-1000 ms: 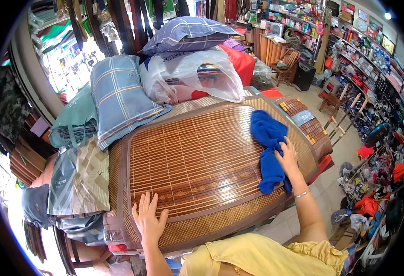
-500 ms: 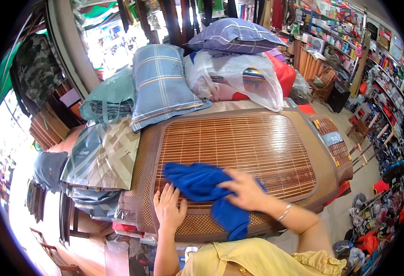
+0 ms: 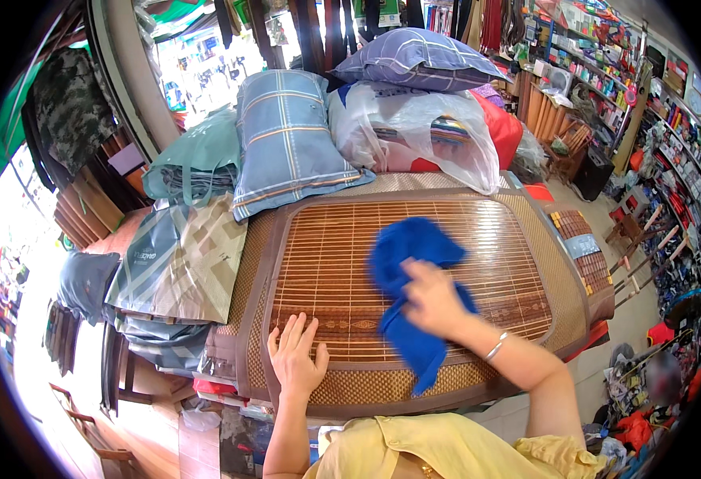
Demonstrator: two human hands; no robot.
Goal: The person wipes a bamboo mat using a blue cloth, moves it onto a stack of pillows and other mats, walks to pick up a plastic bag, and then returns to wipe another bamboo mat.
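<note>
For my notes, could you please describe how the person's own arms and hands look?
The left hand and right hand are ungloved. A slim silver-coloured bracelet and a gathered yellow sleeve are on the right arm; the left forearm is bare.

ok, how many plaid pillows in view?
2. One light blue pillow at the far left corner of the mat, and one purplish pillow on top of the clear bag. Others may be hidden in the piles.
</note>
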